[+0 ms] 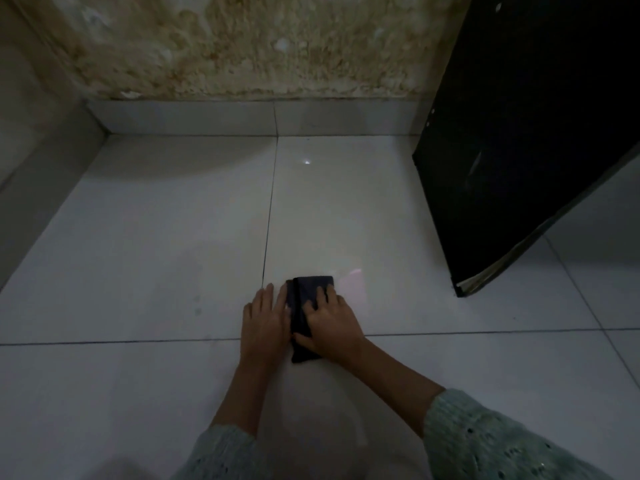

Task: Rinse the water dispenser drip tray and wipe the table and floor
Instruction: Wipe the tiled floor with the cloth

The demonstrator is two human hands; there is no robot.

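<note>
A dark folded cloth (308,289) lies flat on the white tiled floor (156,237), near where two grout lines cross. My right hand (330,322) presses down on top of the cloth with fingers spread over it. My left hand (265,317) lies flat on the floor against the cloth's left edge, fingers straight and touching the fold. Both forearms come in from the bottom in pale green knitted sleeves. The drip tray and the table are out of view.
A tall black panel (519,140) stands on the floor at the right, its lower corner close to my right hand. A stained, discoloured wall (242,46) with a white tile skirting (207,117) closes the back; another wall runs along the left.
</note>
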